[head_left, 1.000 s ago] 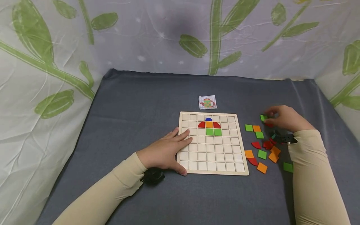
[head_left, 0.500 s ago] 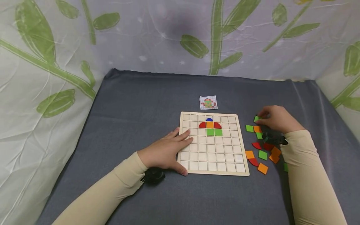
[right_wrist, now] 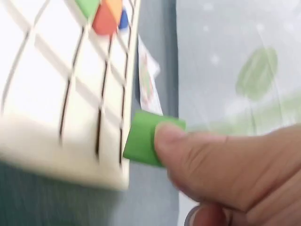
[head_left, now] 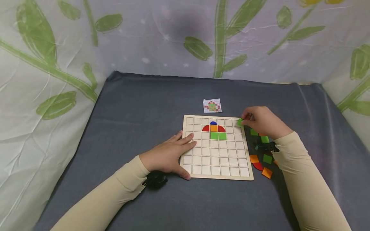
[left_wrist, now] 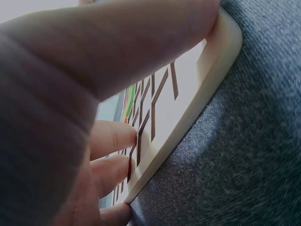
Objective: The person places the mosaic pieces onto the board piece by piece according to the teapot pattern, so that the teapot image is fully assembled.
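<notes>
A wooden grid board lies on the dark cloth, with several coloured tiles set in its upper middle cells: a blue half-round, an orange square, red curved pieces and green squares. My left hand rests spread on the board's left edge, the thumb at the lower corner. Between thumb and fingers my right hand pinches a green square tile, held over the board's upper right corner. The fingers behind that tile are mostly hidden in the right wrist view.
Loose tiles lie right of the board, among them an orange square, a green square and a red piece; the right arm covers others. Behind the board lies a small printed pattern card. A printed curtain hangs behind.
My right hand has moved left from the loose tiles to the board's upper right corner, carrying the green square tile. My left hand stays on the board's edge.
</notes>
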`<move>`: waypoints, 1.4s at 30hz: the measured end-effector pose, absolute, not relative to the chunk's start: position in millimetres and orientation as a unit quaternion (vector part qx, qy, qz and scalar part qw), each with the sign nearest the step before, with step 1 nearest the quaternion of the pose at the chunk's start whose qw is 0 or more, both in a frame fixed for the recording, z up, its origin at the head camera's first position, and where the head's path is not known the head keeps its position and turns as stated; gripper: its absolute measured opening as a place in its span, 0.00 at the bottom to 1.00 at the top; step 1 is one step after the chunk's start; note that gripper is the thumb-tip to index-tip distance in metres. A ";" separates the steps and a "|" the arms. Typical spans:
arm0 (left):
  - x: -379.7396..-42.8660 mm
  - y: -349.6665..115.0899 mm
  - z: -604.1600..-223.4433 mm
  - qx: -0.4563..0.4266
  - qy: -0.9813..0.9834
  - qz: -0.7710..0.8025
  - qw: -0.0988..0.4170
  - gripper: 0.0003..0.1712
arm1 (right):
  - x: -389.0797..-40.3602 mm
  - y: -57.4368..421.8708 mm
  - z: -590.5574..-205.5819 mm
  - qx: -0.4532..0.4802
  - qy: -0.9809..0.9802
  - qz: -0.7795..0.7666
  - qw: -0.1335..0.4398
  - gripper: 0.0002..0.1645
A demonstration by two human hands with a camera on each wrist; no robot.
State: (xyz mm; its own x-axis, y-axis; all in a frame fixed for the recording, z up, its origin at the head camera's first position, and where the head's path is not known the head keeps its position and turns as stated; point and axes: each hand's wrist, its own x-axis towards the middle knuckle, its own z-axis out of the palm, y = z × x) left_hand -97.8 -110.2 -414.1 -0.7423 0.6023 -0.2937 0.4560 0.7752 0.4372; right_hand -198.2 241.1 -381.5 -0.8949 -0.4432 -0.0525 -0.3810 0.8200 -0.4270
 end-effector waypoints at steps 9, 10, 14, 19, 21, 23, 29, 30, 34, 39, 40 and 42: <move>-98.2 -111.1 -417.8 0.287 0.918 0.173 0.212 0.67 | -200.6 197.0 -387.2 -0.321 0.911 -0.235 0.105 0.03; -98.5 -111.1 -417.6 0.287 0.918 0.172 0.212 0.67 | -200.6 193.3 -387.5 -0.328 0.906 -0.241 0.111 0.03; -99.4 -110.7 -417.4 0.286 0.919 0.169 0.214 0.67 | -200.9 180.9 -390.5 -0.349 0.889 -0.262 0.138 0.03; -99.9 -110.4 -417.8 0.283 0.919 0.168 0.217 0.67 | -202.8 170.8 -396.4 -0.356 0.877 -0.279 0.160 0.04; -99.8 -110.6 -418.0 0.283 0.919 0.169 0.216 0.67 | -203.9 167.7 -398.7 -0.357 0.876 -0.281 0.163 0.04; -99.7 -110.7 -417.8 0.284 0.919 0.170 0.215 0.67 | -205.0 164.5 -400.4 -0.359 0.874 -0.283 0.165 0.04; -98.6 -111.5 -416.4 0.287 0.918 0.173 0.212 0.67 | -208.4 153.5 -403.7 -0.365 0.862 -0.294 0.193 0.03; -98.5 -111.6 -416.1 0.289 0.917 0.174 0.212 0.67 | -208.7 151.9 -403.8 -0.366 0.861 -0.293 0.199 0.03; -98.4 -112.5 -415.8 0.292 0.916 0.173 0.212 0.67 | -208.8 148.2 -405.1 -0.370 0.862 -0.282 0.201 0.03; -98.5 -113.6 -415.6 0.294 0.916 0.173 0.211 0.67 | -208.4 146.3 -408.4 -0.377 0.866 -0.272 0.186 0.03; -98.5 -113.7 -415.3 0.294 0.916 0.174 0.211 0.67 | -208.1 145.9 -409.1 -0.377 0.867 -0.269 0.183 0.03; -98.3 -114.0 -414.9 0.295 0.915 0.175 0.211 0.67 | -207.1 145.1 -410.2 -0.380 0.869 -0.265 0.176 0.04</move>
State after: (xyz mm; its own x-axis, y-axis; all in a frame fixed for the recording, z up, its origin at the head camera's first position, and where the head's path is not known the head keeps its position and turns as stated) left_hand -98.3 -114.0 -414.9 -0.7369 0.6139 -0.2831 0.4658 0.7646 0.4455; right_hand -207.1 145.1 -410.2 -0.6486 -0.7539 -0.1049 -0.5674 0.5707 -0.5935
